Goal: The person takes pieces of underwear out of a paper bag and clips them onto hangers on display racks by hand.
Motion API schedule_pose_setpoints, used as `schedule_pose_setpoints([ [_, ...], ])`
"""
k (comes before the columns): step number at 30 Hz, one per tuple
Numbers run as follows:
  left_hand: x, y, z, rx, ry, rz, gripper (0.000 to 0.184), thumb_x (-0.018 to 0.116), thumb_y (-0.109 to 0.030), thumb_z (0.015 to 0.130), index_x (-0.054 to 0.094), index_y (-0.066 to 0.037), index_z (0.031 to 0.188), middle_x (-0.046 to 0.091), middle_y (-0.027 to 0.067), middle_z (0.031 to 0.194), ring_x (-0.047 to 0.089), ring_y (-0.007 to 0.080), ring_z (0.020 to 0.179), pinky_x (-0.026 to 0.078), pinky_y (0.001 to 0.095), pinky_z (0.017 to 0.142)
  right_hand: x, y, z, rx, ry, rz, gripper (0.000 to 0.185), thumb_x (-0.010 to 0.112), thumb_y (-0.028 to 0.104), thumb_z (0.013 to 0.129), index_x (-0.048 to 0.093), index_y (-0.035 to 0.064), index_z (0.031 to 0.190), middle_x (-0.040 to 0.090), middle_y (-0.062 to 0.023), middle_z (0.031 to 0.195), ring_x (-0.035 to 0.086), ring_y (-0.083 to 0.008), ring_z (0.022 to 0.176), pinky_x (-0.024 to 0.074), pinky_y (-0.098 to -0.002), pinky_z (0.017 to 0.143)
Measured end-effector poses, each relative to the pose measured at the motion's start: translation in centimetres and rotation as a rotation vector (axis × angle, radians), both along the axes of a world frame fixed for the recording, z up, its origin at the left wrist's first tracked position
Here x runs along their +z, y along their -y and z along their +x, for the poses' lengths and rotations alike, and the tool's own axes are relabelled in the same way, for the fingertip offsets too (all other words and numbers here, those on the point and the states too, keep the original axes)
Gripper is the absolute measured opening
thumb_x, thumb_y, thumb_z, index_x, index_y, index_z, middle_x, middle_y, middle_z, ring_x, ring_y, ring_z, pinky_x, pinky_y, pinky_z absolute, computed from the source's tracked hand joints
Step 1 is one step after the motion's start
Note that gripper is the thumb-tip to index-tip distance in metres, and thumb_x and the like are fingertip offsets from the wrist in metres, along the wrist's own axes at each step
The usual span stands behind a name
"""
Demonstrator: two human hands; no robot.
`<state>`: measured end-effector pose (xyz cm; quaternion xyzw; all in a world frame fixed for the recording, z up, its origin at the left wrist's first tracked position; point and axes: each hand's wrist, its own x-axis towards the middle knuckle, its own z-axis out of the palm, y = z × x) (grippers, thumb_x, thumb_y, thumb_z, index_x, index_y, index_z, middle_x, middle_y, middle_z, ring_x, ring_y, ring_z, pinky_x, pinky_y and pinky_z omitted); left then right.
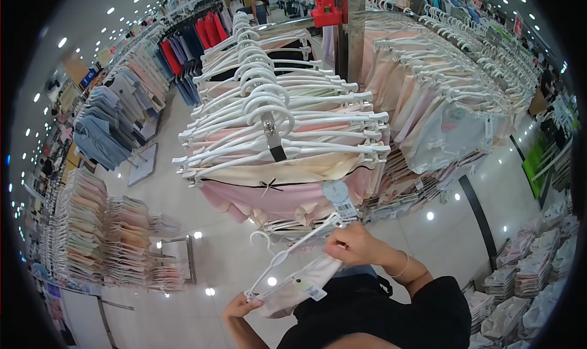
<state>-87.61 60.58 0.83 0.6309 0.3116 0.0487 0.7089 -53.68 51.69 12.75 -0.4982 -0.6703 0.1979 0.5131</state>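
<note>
A pair of pale pink panties (299,285) with a white tag is stretched between my hands, low in front of my body. My left hand (242,306) pinches its left corner at the end clip of a white clip hanger (279,257). My right hand (354,245) is closed on the fabric's right side, just below the hanger's other end. Whether that end's clip grips the fabric, I cannot tell. Right above hang pink panties (275,200) with a black bow and a round tag, frontmost on a rail of white hangers (244,141).
A metal post (351,43) with a red fitting (326,7) stands behind the rail. More hanging underwear (449,132) fills the right rack. Clothes racks (85,227) line the left, folded stacks (535,263) the lower right. A person (254,3) stands far back.
</note>
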Motion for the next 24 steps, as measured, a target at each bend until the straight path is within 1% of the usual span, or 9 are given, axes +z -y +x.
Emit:
schedule_pose_setpoints([
  [4, -1.6, -0.3, -0.6, 0.002, 0.065, -0.056, 0.025, 0.057, -0.019, 0.071, 0.053, 0.001, 0.086, 0.051, -0.0001, 0.075, 0.044, 0.0079, 0.071, 0.037, 0.0225, 0.062, -1.1, 1.1, 0.6, -0.213, 0.061, 0.187, 0.019, 0.064, 0.014, 0.061, 0.048, 0.0044, 0.056, 0.043, -0.0049, 0.044, 0.042, -0.0166, 0.034, 0.0321, -0.0244, 0.035],
  [7, 0.6, 0.6, 2.4, 0.033, 0.219, -0.106, 0.027, 0.062, -0.022, 0.066, 0.053, 0.001, 0.079, 0.050, -0.0014, 0.070, 0.043, 0.0078, 0.064, 0.034, 0.0201, 0.055, -1.2, 2.5, 2.3, -0.331, 0.167, 0.193, 0.021, 0.066, 0.014, 0.059, 0.048, 0.0040, 0.056, 0.043, -0.0044, 0.043, 0.041, -0.0163, 0.034, 0.0320, -0.0239, 0.034],
  [10, -0.3, 0.2, 3.0, -0.163, 0.137, -0.148, 0.029, 0.056, -0.021, 0.072, 0.052, 0.000, 0.091, 0.051, 0.0024, 0.083, 0.044, 0.0091, 0.079, 0.036, 0.0219, 0.070, -1.1, 3.1, 3.1, -0.309, 0.151, 0.103, 0.024, 0.066, 0.019, 0.059, 0.049, 0.0023, 0.057, 0.042, -0.0066, 0.044, 0.041, -0.0178, 0.034, 0.0318, -0.0251, 0.035],
  [13, -0.8, 0.2, 4.2, -0.226, -0.058, -0.067, 0.027, 0.054, -0.021, 0.074, 0.052, 0.001, 0.090, 0.052, 0.0010, 0.081, 0.045, 0.0081, 0.077, 0.037, 0.0214, 0.067, -1.0, 3.3, 3.0, -0.267, 0.014, -0.047, 0.025, 0.064, 0.021, 0.062, 0.049, 0.0019, 0.058, 0.041, -0.0093, 0.044, 0.042, -0.0197, 0.034, 0.0318, -0.0264, 0.035],
  [16, -2.8, -0.9, 4.9, -0.414, -0.448, 0.153, 0.018, 0.051, -0.015, 0.076, 0.051, 0.001, 0.083, 0.053, 0.0016, 0.072, 0.047, 0.0074, 0.065, 0.038, 0.0192, 0.058, -1.7, 3.0, 2.6, -0.262, -0.078, -0.139, 0.023, 0.062, 0.021, 0.065, 0.049, 0.0019, 0.059, 0.041, -0.0114, 0.045, 0.042, -0.0219, 0.035, 0.0321, -0.0277, 0.037],
  [19, -0.4, 0.0, 6.7, -0.134, -0.179, 0.223, 0.015, 0.050, -0.012, 0.077, 0.050, 0.002, 0.083, 0.055, 0.0035, 0.074, 0.050, 0.0083, 0.067, 0.040, 0.0194, 0.060, -2.1, 3.0, 2.6, -0.204, 0.058, -0.106, 0.024, 0.060, 0.022, 0.066, 0.049, 0.0025, 0.059, 0.043, -0.0120, 0.045, 0.044, -0.0236, 0.037, 0.0335, -0.0292, 0.038],
  [22, 0.1, -0.1, 7.8, 0.301, -0.006, 0.489, 0.014, 0.051, -0.010, 0.074, 0.052, 0.001, 0.082, 0.058, 0.0055, 0.071, 0.053, 0.0116, 0.062, 0.041, 0.0216, 0.057, -1.8, 2.6, 2.0, -0.203, 0.355, -0.122, 0.029, 0.057, 0.028, 0.068, 0.047, 0.0032, 0.057, 0.045, -0.0120, 0.046, 0.047, -0.0252, 0.039, 0.0359, -0.0308, 0.038],
  [23, 0.8, -0.1, 8.3, 0.355, 0.034, 0.462, 0.015, 0.051, -0.007, 0.073, 0.052, 0.001, 0.086, 0.057, 0.0089, 0.082, 0.054, 0.0143, 0.073, 0.041, 0.0239, 0.063, -2.2, 2.2, 1.4, -0.226, 0.473, -0.142, 0.030, 0.056, 0.030, 0.069, 0.047, 0.0036, 0.056, 0.046, -0.0120, 0.046, 0.048, -0.0257, 0.040, 0.0368, -0.0314, 0.039],
  [24, 1.8, 0.1, 9.3, 0.304, 0.091, 0.546, 0.018, 0.051, -0.006, 0.072, 0.051, 0.001, 0.088, 0.056, 0.0099, 0.085, 0.053, 0.0164, 0.076, 0.040, 0.0254, 0.065, -2.6, 1.8, 1.0, -0.249, 0.593, -0.162, 0.032, 0.054, 0.032, 0.070, 0.046, 0.0040, 0.056, 0.046, -0.0120, 0.046, 0.049, -0.0263, 0.040, 0.0377, -0.0319, 0.039],
])
